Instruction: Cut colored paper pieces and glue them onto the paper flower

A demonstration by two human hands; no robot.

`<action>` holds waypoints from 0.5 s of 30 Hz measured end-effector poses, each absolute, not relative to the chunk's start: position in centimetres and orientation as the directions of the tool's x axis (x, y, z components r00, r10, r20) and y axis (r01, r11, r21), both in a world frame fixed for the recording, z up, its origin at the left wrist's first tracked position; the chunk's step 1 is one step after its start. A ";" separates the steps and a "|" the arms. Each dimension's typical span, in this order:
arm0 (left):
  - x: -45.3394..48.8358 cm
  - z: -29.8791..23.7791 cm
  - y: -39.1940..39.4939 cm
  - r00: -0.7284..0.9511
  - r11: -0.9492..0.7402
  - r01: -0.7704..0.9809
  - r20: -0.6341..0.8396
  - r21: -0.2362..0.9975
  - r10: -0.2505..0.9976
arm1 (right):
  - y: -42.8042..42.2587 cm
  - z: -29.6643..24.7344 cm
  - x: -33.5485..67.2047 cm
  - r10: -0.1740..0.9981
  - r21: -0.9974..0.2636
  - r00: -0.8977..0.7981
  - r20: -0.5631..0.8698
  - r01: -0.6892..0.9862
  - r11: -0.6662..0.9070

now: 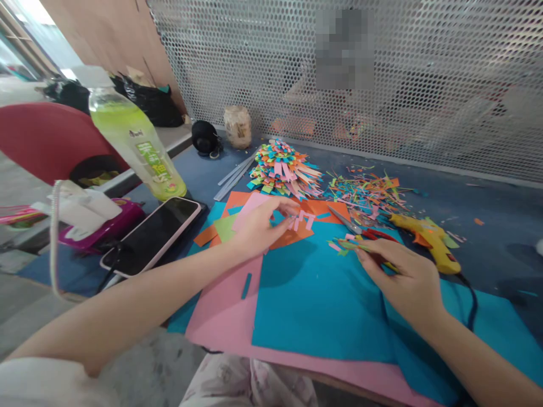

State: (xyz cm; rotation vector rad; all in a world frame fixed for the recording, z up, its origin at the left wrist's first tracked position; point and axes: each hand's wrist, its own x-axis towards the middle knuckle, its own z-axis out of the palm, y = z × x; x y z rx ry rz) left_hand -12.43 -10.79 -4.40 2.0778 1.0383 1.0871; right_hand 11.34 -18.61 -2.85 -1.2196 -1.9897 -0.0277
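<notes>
My left hand (258, 226) reaches over the orange paper (292, 233) and pinches small pink paper strips (302, 219) between thumb and fingers. My right hand (403, 277) rests on the blue paper sheet (322, 294), fingers closed on thin green and pink paper strips (345, 245), right beside the red-handled scissors (360, 229). A pink sheet (224, 316) lies under the blue one. A round pile of layered coloured strips (282, 167) sits further back.
A yellow glue gun (428, 237) with its black cord lies right of the scissors. Paper scraps (365, 192) are scattered behind. A phone (153, 234), green drink bottle (136, 141) and white fan stand left. Perforated metal screen (382, 73) at the back, a person behind it.
</notes>
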 end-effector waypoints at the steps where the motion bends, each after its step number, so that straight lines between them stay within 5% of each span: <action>1: -12.4 -4.5 -10.7 0.388 -0.541 0.419 0.395 0.729 0.833 | -18.6 -2.8 11.4 0.735 -0.315 -0.275 0.620 0.771 0.553; 11: -11.9 -5.1 -11.0 0.607 -0.693 0.645 0.336 0.322 0.721 | -19.0 -3.3 11.9 0.547 0.253 -0.742 0.387 0.656 0.711; 15: -11.8 -5.0 -10.6 0.581 -0.655 0.686 0.303 0.318 0.756 | -19.1 -3.4 11.3 0.473 0.267 -0.831 0.293 0.546 0.794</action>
